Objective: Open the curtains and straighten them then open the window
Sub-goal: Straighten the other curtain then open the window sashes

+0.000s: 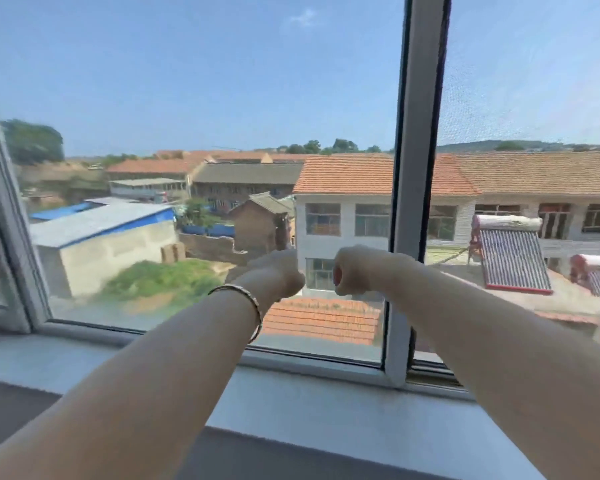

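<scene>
Fists meet before the window: left hand and right hand are both clenched, grasping nothing visible, held just apart near the white upright frame, probably to reach it. No curtains show, seemingly already drawn aside.

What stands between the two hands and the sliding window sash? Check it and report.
Nothing visible does. The left hand and right hand, both closed into fists, are held out in front of the glass of the white-framed sliding window sash. No curtain shows in view, and the pale windowsill below the arms carries nothing.
</scene>
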Available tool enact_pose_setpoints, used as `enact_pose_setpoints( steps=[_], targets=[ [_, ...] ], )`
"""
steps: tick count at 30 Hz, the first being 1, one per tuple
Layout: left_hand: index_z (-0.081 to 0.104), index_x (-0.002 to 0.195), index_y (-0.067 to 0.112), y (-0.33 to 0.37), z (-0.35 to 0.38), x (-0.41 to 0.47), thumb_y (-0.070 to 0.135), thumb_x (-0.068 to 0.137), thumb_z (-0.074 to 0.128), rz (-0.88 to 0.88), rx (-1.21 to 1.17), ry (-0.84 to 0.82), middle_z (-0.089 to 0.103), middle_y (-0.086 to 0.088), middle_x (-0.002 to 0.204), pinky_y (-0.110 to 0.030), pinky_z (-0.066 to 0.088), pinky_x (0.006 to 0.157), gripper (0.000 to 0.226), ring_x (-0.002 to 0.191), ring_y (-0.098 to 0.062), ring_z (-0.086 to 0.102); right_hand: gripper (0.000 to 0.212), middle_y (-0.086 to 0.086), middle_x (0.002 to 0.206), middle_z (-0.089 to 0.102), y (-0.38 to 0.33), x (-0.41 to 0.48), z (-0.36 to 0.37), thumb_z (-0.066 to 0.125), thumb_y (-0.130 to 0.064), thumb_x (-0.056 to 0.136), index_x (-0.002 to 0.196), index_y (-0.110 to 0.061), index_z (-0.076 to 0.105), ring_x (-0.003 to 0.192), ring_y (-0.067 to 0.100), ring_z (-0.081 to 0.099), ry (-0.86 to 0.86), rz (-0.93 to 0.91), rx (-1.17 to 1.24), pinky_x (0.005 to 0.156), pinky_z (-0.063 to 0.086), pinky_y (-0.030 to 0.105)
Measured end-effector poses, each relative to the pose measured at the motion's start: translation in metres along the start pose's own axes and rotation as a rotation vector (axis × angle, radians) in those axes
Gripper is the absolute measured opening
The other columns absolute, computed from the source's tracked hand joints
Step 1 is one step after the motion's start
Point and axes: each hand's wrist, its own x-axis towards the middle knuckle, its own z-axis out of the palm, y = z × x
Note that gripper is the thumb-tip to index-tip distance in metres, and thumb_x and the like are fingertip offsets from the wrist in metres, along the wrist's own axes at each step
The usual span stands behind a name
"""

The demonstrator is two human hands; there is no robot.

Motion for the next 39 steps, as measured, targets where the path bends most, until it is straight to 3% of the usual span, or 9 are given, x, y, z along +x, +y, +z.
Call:
enact_pose_setpoints(
  steps=[4, 12, 18, 23, 26, 29, 34, 37, 39],
  targets=[
    [0.062, 0.09, 0.005, -0.098, -0.018, -0.011, 0.02, 0.091, 0.041, -0.167, -0.034, -0.062, 0.075, -0.008, 0.089, -0.032, 0.055, 0.075, 0.026, 0.07, -0.022, 0.074, 0.025, 0.011, 0.108, 0.07, -0.096, 0.036, 0.016, 0.058, -0.011, 0.088, 0.109, -0.005, 0.068, 0.087, 0.023, 0.062, 0.01, -0.185, 0.022, 0.076, 0.052, 0.03],
    [0.062, 0.098, 0.003, -0.301, -0.06, -0.015, 0.014, 0.091, 0.036, -0.379, 0.03, -0.019, 0.075, -0.009, 0.089, -0.029, 0.052, 0.07, 0.029, 0.072, -0.021, 0.074, 0.025, 0.009, 0.113, 0.069, -0.285, 0.109, 0.053, 0.053, -0.014, 0.09, 0.109, -0.01, 0.069, 0.102, 0.028, 0.065, 0.001, -0.383, 0.069, 0.091, 0.055, 0.041],
    [0.061, 0.107, 0.001, -0.435, -0.093, -0.001, 0.023, 0.094, 0.038, -0.479, 0.05, 0.061, 0.075, -0.007, 0.09, -0.029, 0.05, 0.07, 0.034, 0.073, -0.021, 0.073, 0.025, 0.016, 0.102, 0.075, -0.394, 0.18, 0.055, 0.052, -0.009, 0.088, 0.101, -0.001, 0.072, 0.08, 0.024, 0.068, -0.039, -0.424, 0.09, 0.084, 0.059, 0.039],
    [0.053, 0.077, 0.01, -0.531, -0.098, 0.016, 0.015, 0.091, 0.036, -0.559, 0.068, 0.095, 0.065, -0.008, 0.079, -0.027, 0.041, 0.063, 0.023, 0.084, -0.026, 0.072, 0.025, 0.014, 0.1, 0.076, -0.468, 0.25, 0.061, 0.052, -0.01, 0.087, 0.1, -0.002, 0.072, 0.078, 0.023, 0.068, -0.027, -0.451, 0.067, 0.078, 0.057, 0.033],
    [0.044, 0.071, 0.011, -0.585, -0.096, 0.038, 0.013, 0.091, 0.036, -0.611, 0.074, 0.125, 0.055, -0.007, 0.077, -0.028, 0.039, 0.067, 0.021, 0.082, -0.028, 0.066, 0.025, 0.012, 0.104, 0.074, -0.509, 0.297, 0.072, 0.052, -0.014, 0.089, 0.104, -0.006, 0.07, 0.096, 0.028, 0.07, 0.012, -0.488, 0.055, 0.082, 0.057, 0.036],
    [0.037, 0.064, 0.012, -0.637, -0.096, 0.067, 0.011, 0.088, 0.036, -0.654, 0.065, 0.157, 0.058, -0.008, 0.086, -0.026, 0.034, 0.059, 0.024, 0.068, -0.024, 0.05, 0.028, 0.012, 0.11, 0.071, -0.546, 0.346, 0.075, 0.052, -0.019, 0.091, 0.109, -0.005, 0.068, 0.101, 0.028, 0.067, 0.03, -0.539, 0.044, 0.087, 0.057, 0.039],
    [0.041, 0.064, 0.01, -0.718, -0.112, 0.132, 0.013, 0.087, 0.037, -0.712, 0.072, 0.314, 0.036, -0.003, 0.06, -0.023, 0.025, 0.051, 0.023, 0.053, -0.019, 0.029, 0.027, 0.016, 0.107, 0.071, -0.617, 0.44, 0.064, 0.051, -0.014, 0.091, 0.11, -0.001, 0.065, 0.1, 0.028, 0.068, 0.042, -0.622, 0.115, 0.09, 0.056, 0.041],
    [0.053, 0.09, 0.007, -0.763, -0.129, 0.165, 0.015, 0.087, 0.036, -0.74, 0.006, 0.409, 0.052, -0.014, 0.075, -0.026, 0.034, 0.056, 0.019, 0.064, -0.023, 0.042, 0.027, 0.014, 0.107, 0.07, -0.66, 0.483, 0.056, 0.05, -0.014, 0.091, 0.11, -0.003, 0.065, 0.1, 0.03, 0.066, 0.061, -0.666, 0.135, 0.09, 0.056, 0.039],
    [0.051, 0.107, 0.011, -0.793, -0.139, 0.185, 0.02, 0.09, 0.038, -0.746, -0.111, 0.478, 0.058, -0.008, 0.098, -0.031, 0.044, 0.07, 0.024, 0.082, -0.027, 0.053, 0.027, 0.012, 0.107, 0.069, -0.686, 0.509, 0.054, 0.049, -0.016, 0.091, 0.11, -0.006, 0.065, 0.099, 0.03, 0.066, 0.089, -0.687, 0.135, 0.085, 0.057, 0.037]
  ],
)
